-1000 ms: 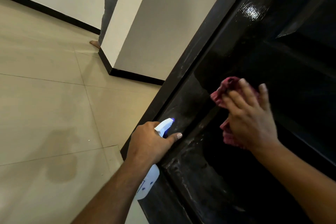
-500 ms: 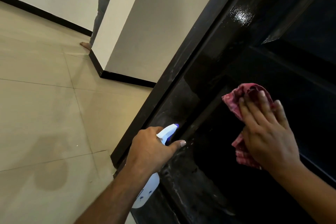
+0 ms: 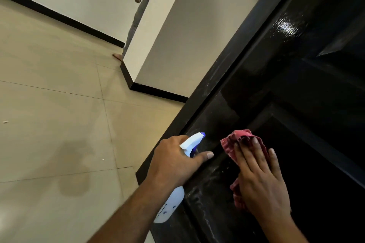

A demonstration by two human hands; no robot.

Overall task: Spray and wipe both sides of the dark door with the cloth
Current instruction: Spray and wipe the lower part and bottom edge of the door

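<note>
Head view: right hand (image 3: 261, 184) has slid cloth (image 3: 242, 134) nearer spray bottle (image 3: 192, 141).

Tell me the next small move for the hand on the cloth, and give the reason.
Probably slide the right hand, pressing the crumpled red cloth flat, down-left across the glossy black door onto the whitish streaks beside it. They look unwiped, while the left hand only holds the white plastic spray bottle clear.

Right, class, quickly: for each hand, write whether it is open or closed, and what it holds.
Left hand: closed round the spray bottle.
Right hand: open, flat fingers pressing the red cloth on the dark door.
</note>
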